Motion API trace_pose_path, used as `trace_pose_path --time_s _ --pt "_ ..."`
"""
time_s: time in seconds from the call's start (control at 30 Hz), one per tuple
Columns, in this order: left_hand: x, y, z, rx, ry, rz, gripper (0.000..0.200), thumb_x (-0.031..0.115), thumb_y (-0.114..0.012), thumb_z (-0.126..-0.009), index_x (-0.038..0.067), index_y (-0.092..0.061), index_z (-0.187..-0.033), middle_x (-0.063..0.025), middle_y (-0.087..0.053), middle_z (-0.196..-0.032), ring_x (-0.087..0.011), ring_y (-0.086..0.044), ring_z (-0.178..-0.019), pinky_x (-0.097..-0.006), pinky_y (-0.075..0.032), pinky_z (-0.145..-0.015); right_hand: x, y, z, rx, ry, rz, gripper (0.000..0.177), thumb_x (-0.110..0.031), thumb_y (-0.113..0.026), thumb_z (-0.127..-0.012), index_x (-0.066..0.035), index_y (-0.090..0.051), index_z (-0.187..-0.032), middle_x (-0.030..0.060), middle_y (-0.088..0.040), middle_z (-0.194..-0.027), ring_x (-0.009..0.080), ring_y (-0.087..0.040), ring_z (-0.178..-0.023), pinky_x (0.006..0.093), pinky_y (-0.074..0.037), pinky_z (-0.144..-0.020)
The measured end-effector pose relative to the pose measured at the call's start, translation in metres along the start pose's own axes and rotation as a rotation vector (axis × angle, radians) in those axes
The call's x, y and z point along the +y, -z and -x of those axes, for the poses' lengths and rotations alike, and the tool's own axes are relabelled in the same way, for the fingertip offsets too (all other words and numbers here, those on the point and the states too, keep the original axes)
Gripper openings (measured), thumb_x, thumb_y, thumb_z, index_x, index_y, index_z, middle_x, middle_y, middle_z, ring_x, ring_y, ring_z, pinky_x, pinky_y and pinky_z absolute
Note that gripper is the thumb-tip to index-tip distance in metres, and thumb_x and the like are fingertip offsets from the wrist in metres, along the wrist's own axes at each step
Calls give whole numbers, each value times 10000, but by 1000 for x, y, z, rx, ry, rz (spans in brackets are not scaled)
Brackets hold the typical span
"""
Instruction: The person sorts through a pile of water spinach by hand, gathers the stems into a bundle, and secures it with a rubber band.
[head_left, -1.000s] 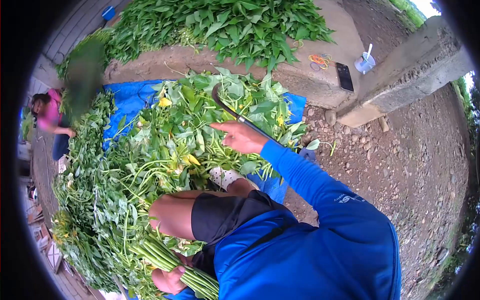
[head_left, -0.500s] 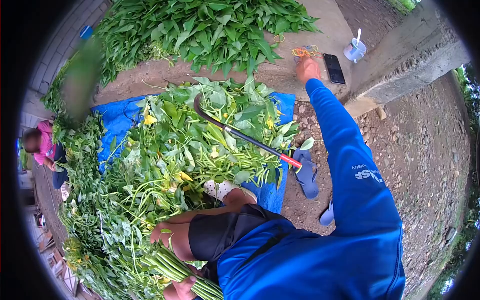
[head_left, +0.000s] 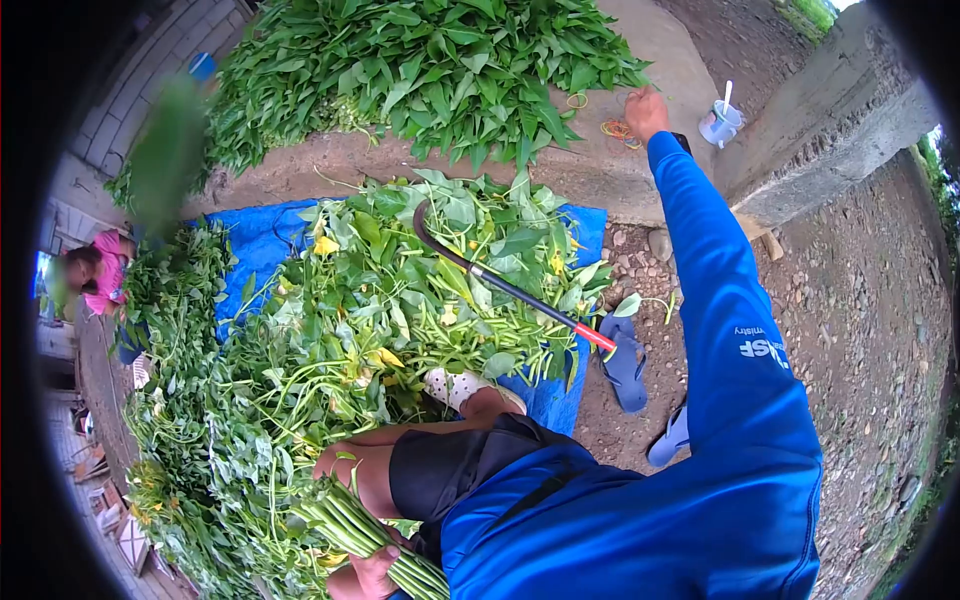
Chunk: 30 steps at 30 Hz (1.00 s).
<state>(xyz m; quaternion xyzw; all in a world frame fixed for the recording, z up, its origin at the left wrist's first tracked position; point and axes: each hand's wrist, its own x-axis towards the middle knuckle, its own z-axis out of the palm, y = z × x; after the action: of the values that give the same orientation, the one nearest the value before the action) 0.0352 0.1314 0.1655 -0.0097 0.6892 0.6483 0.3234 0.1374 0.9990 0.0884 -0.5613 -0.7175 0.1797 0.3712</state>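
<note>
My left hand (head_left: 362, 576) grips a bundle of long green stems (head_left: 352, 525) beside my bare knee at the bottom of the view. My right arm in a blue sleeve stretches far forward. My right hand (head_left: 645, 108) rests on the concrete ledge (head_left: 600, 175), fingertips at a small heap of coloured rubber bands (head_left: 617, 129). Whether the fingers pinch a band is too small to tell. A curved sickle (head_left: 500, 287) with a red-tipped handle lies loose on the pile of leafy greens (head_left: 400, 290).
The greens lie on a blue tarp (head_left: 250, 235). More greens (head_left: 420, 60) cover the ledge, with a white cup (head_left: 722, 122) near my right hand. Blue flip-flops (head_left: 626, 365) sit on the gravel. A person in pink (head_left: 95, 272) crouches at far left.
A second ago my right hand was at the sickle on the greens. It let go, swung out to the ledge, and now sits at the rubber bands. My left hand kept its hold.
</note>
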Motion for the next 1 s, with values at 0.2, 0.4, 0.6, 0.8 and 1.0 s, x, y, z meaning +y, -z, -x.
trace_pose_path --time_s 0.2,0.4,0.6,0.8,1.0 --pt "23 -1 8 -93 127 -19 535 160 -863 -678 -24 -661 -1138 -92 -705 -873 -210 -680 -776 -346 -556 -718 -93 2 103 -347 216 -606 200 -114 -620 -1048 -58 -687 -1228 -25 -656 -852 67 -601 -749 252 -511 -688" --pt "22 -1 17 -43 28 70 483 26 -859 -712 14 -698 -1167 -48 -746 -940 -151 -701 -865 -321 -570 -833 -247 73 427 -2048 -100 -690 614 -157 -736 -989 -84 -530 -1563 87 -734 -1339 33 -620 -801 204 -529 -707" --pt "46 -13 20 -89 9 -217 468 117 -853 -771 -3 -697 -1196 -60 -733 -1063 -180 -672 -1019 -329 -537 -960 -334 73 585 -2136 -171 -1099 745 -223 -861 -887 -43 -492 -1508 60 -668 -1237 143 -637 -1095 326 -546 -915" --pt "21 2 24 179 -207 -248 931 275 -925 -780 -46 -478 -1532 -151 -709 -1241 -226 -669 -1089 -368 -532 -975 -346 54 634 -1978 -154 -1164 648 -54 -748 -855 -18 -539 -1468 70 -689 -1219 169 -653 -1108 354 -548 -990" --pt "49 32 37 67 -86 -711 1180 744 -715 -888 -100 -327 -1617 -364 -708 -1150 -475 -731 -1071 -507 -566 -921 -338 49 642 -2058 -237 -1089 477 -118 -761 -880 -20 -652 -1334 66 -730 -1152 177 -685 -1079 353 -560 -994"
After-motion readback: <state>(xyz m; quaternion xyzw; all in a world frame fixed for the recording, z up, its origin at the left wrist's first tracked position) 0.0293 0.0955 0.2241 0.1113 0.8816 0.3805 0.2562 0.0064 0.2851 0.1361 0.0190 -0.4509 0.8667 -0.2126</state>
